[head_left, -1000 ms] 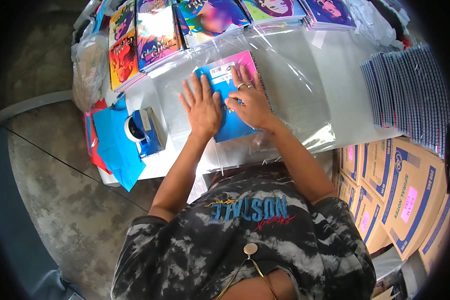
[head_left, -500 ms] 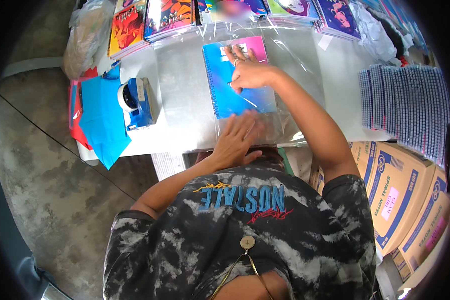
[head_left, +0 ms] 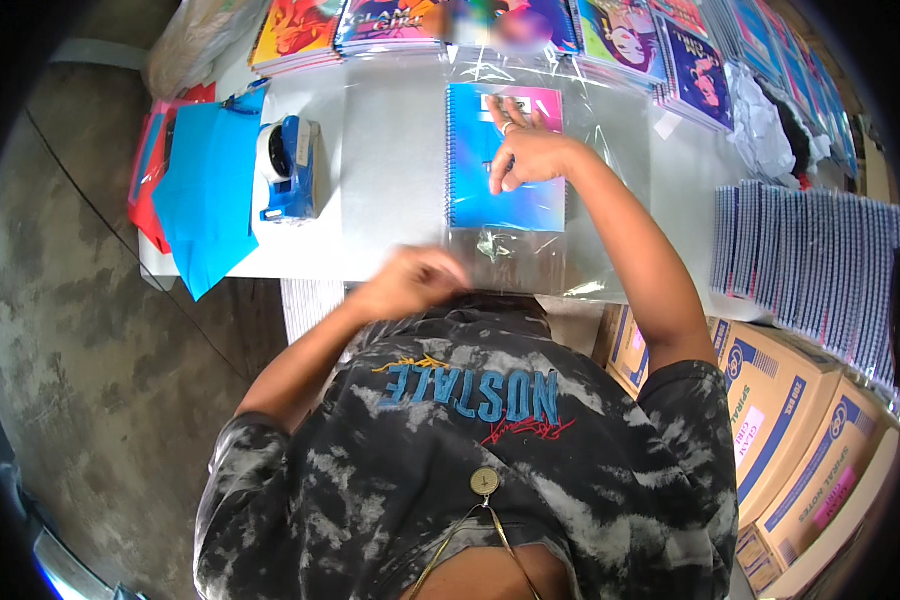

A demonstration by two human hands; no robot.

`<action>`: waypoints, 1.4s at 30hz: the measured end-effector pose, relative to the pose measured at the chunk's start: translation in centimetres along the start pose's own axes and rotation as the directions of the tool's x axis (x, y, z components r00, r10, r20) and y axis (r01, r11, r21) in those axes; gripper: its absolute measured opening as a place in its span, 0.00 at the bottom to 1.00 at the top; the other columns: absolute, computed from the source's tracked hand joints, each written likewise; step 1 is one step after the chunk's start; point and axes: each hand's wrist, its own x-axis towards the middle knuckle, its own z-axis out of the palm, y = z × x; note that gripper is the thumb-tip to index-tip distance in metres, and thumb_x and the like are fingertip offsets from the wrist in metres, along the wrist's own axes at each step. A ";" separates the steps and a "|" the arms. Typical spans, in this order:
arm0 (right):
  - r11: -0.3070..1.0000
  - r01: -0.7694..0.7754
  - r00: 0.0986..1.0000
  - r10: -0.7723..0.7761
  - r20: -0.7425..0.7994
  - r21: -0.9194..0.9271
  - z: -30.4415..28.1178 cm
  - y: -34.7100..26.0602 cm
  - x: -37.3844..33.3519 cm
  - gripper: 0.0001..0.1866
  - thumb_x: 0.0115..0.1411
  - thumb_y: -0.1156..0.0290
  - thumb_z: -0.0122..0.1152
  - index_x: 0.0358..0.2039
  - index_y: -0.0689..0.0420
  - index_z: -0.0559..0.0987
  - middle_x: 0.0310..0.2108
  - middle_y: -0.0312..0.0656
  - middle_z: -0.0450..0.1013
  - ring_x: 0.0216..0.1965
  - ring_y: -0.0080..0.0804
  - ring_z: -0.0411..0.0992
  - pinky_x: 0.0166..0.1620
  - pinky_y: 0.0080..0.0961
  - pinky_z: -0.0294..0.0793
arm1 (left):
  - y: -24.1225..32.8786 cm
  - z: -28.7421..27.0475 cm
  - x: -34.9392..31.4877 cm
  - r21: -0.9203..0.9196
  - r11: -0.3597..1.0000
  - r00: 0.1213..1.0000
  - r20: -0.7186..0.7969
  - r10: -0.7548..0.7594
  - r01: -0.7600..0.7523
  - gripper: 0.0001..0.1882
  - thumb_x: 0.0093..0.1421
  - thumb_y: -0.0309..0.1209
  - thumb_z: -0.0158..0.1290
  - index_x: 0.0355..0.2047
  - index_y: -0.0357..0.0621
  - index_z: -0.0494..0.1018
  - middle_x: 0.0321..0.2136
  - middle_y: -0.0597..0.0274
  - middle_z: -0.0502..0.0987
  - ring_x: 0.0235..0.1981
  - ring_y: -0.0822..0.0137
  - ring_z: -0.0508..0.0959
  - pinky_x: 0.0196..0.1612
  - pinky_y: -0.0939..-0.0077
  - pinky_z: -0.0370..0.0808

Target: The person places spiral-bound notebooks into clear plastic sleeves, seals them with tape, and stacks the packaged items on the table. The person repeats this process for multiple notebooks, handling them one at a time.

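A blue and pink spiral notebook [head_left: 480,200] lies on a clear plastic sheet [head_left: 530,262] on the white table. My right hand [head_left: 535,152] rests on the notebook's upper part, with its fingers spread and pressing on the cover. By the table's front edge, to the lower left of the notebook, is my left hand [head_left: 415,283]. Motion blurs it, and whether its fingers pinch the near edge of the plastic does not show. A blue tape dispenser [head_left: 295,175] with a tape roll stands to the left of the notebook.
Blue folders or sheets [head_left: 210,180] overhang the table's left edge, above red ones [head_left: 150,215]. Stacked colourful notebooks [head_left: 390,30] line the far side. A tall pile of spiral notebooks [head_left: 805,270] stands at right, near cardboard boxes [head_left: 780,400]. Crumpled white plastic [head_left: 760,125] lies behind.
My left hand has drawn back from the notebook's lower edge, toward me and left. My right hand stays on the cover. The view has shifted, moving the table's things across the picture.
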 end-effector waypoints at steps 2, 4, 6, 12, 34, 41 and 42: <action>0.999 0.015 0.998 -0.013 -0.066 0.032 0.7 -0.1 0.1 0.12 0.40 0.73 0.65 0.27 0.40 0.84 0.66 0.46 0.27 0.66 0.46 0.21 0.63 0.52 0.26 | -2.0 -5.5 -3.9 -0.110 0.981 0.762 -0.617 -0.195 0.162 0.07 0.58 0.23 0.48 0.37 0.40 0.73 0.27 0.66 0.74 0.23 0.78 0.70 0.26 0.84 0.68; 0.999 -0.016 0.983 0.011 -0.182 -0.028 1.4 0.3 0.4 0.21 0.36 0.71 0.68 0.36 0.43 0.80 0.66 0.47 0.33 0.67 0.45 0.31 0.64 0.50 0.34 | -2.3 -11.1 -6.9 0.079 0.904 0.366 -0.926 -0.090 0.421 0.12 0.60 0.30 0.48 0.42 0.38 0.72 0.29 0.61 0.74 0.24 0.74 0.70 0.27 0.78 0.69; 0.999 -0.024 0.948 0.015 -0.319 -0.022 1.8 0.6 1.3 0.32 0.33 0.71 0.71 0.45 0.48 0.74 0.66 0.47 0.39 0.66 0.43 0.38 0.64 0.48 0.39 | -4.0 -14.6 -9.5 -0.124 0.868 0.375 -0.866 -0.332 0.481 0.20 0.60 0.40 0.47 0.47 0.38 0.70 0.31 0.60 0.73 0.31 0.70 0.71 0.33 0.73 0.69; 0.999 -0.013 0.874 -0.003 -0.487 -0.030 1.1 -1.0 1.3 0.50 0.24 0.72 0.72 0.54 0.55 0.60 0.58 0.43 0.56 0.61 0.43 0.53 0.60 0.35 0.54 | -3.4 -17.6 -7.8 -0.369 0.746 0.525 -0.540 -0.658 0.555 0.26 0.58 0.49 0.47 0.49 0.42 0.69 0.45 0.58 0.69 0.41 0.62 0.67 0.44 0.67 0.64; 0.997 0.058 0.886 -0.031 -0.462 0.045 0.6 0.9 0.0 0.64 0.27 0.59 0.76 0.63 0.47 0.45 0.62 0.49 0.51 0.65 0.43 0.44 0.61 0.43 0.41 | 4.5 -7.4 16.0 0.783 0.410 0.868 -0.322 -0.378 0.468 0.30 0.48 0.62 0.50 0.21 0.44 0.78 0.18 0.67 0.77 0.25 0.68 0.79 0.32 0.72 0.73; 0.834 -0.537 0.667 0.328 -0.669 -0.127 8.3 15.1 -6.7 0.36 0.55 0.38 0.44 0.62 0.35 0.54 0.65 0.48 0.43 0.66 0.51 0.36 0.61 0.56 0.32 | 0.0 -14.5 13.2 0.781 0.475 0.829 -0.095 -0.551 0.406 0.32 0.42 0.60 0.58 0.27 0.40 0.77 0.20 0.59 0.77 0.23 0.68 0.77 0.29 0.70 0.73; 0.750 -0.660 0.451 0.344 -0.824 -0.048 10.1 18.3 -8.1 0.34 0.57 0.44 0.46 0.62 0.38 0.55 0.65 0.48 0.43 0.66 0.54 0.34 0.60 0.59 0.30 | -0.5 -13.8 12.4 0.583 0.683 0.871 -0.089 -0.484 0.439 0.35 0.47 0.62 0.53 0.35 0.39 0.77 0.31 0.49 0.78 0.35 0.60 0.78 0.41 0.67 0.72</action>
